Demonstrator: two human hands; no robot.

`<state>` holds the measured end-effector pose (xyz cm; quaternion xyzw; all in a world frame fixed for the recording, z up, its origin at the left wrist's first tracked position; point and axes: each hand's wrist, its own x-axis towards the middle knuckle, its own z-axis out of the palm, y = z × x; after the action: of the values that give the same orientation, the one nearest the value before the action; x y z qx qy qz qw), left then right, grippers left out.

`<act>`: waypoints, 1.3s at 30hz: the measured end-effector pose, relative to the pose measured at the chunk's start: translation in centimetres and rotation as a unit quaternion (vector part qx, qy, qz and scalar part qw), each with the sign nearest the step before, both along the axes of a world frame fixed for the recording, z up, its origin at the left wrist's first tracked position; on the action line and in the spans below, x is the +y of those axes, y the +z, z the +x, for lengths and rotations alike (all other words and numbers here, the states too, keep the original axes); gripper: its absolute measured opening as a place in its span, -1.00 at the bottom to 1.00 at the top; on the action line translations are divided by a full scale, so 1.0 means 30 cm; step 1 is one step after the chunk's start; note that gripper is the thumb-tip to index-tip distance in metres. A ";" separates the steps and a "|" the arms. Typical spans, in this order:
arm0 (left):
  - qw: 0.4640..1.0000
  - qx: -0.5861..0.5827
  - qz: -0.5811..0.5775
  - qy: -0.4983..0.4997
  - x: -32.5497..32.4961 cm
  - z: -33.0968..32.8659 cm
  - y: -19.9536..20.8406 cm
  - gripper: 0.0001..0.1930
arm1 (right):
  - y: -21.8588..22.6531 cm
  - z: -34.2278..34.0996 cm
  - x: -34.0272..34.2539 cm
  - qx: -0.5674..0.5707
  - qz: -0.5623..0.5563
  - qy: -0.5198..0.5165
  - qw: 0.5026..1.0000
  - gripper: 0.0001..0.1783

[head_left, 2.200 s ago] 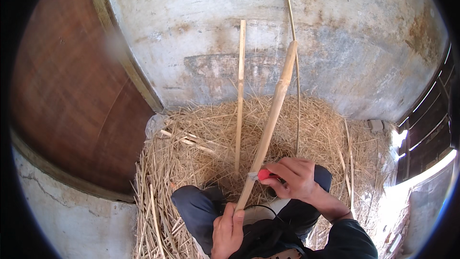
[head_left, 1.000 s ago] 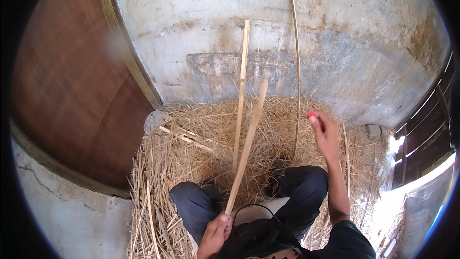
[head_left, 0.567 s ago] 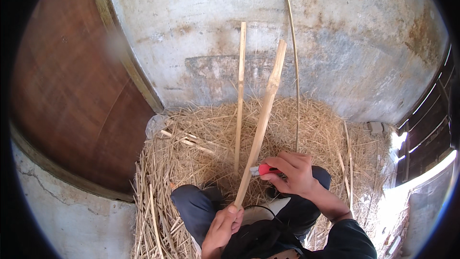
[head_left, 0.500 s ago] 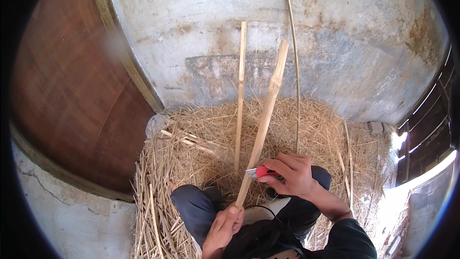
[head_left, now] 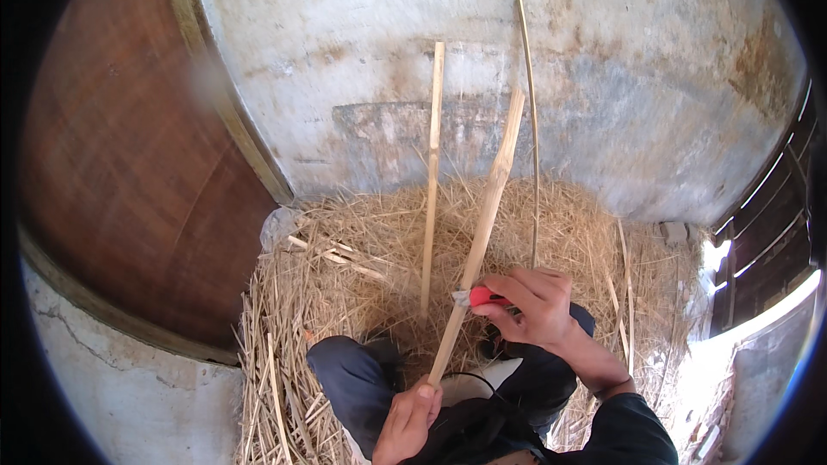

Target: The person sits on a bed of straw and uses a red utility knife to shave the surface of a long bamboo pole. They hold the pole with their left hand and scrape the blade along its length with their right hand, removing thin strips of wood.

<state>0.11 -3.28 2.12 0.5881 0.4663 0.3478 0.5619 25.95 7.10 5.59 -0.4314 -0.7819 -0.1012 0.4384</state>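
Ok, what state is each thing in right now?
Bamboo strip, slanted, held near its lower end
Red-handled cutter, blade out, at the strip
Left grip, closed around the strip
Right grip, closed around the cutter
Wider stick, nearly upright
Thin stick, slightly bowed
Straw, loose, spread out

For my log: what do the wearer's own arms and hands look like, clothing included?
Both the left hand and right hand are bare, with no glove visible. A black sleeve covers the upper part of the right arm, leaving the forearm uncovered. The left sleeve can't be made out.
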 end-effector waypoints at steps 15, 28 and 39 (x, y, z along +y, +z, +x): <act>0.942 -0.209 -0.258 -0.054 -0.009 -0.092 -0.166 -0.36 | -0.034 0.013 -0.013 0.171 -0.183 0.090 0.964 -0.68; 0.901 -0.303 -0.245 -0.189 0.114 0.027 -0.110 -0.11 | -0.079 -0.052 -0.021 0.377 -0.389 0.211 0.814 -0.69; 0.909 -0.263 -0.247 -0.211 0.168 0.044 -0.060 -0.34 | -0.097 0.018 -0.041 0.285 -0.219 0.147 0.922 -0.62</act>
<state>1.43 1.75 0.32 0.4028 0.2379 0.2370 0.8514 26.51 5.88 2.69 -0.4078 -0.6813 0.2650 0.5471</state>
